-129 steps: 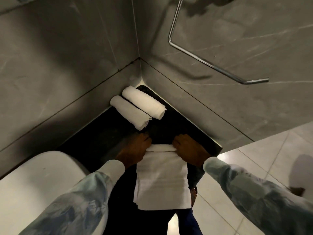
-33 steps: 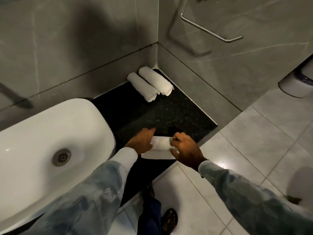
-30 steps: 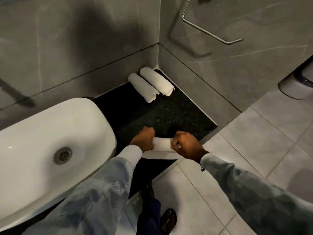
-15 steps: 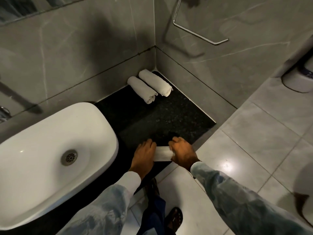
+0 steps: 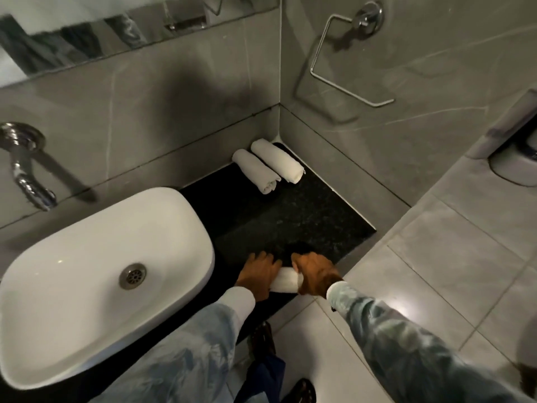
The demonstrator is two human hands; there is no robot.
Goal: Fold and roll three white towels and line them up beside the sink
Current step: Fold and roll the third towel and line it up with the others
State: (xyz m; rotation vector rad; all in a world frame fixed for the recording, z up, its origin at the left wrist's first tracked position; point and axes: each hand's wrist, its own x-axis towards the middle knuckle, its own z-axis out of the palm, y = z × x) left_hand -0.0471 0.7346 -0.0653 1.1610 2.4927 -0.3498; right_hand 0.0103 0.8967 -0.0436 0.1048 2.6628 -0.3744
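Observation:
Two rolled white towels lie side by side in the far corner of the black counter [image 5: 305, 228]: the left roll [image 5: 255, 171] and the right roll [image 5: 277, 160]. A third white towel [image 5: 286, 283] lies as a tight roll at the counter's front edge. My left hand [image 5: 258, 274] presses on its left end and my right hand [image 5: 315, 274] grips its right end. Only the roll's middle shows between my hands. The white sink [image 5: 101, 274] sits to the left of my hands.
A chrome tap [image 5: 27, 175] juts from the wall above the sink. A chrome towel ring [image 5: 343, 68] hangs on the right wall. Grey floor tiles [image 5: 436, 271] lie beyond the counter's right edge, with a toilet [image 5: 517, 161] at the far right.
The flat folded towel has been rolled up toward the counter's front edge into a tight roll. My hands stayed on its two ends. The view has pulled back and now shows the sink.

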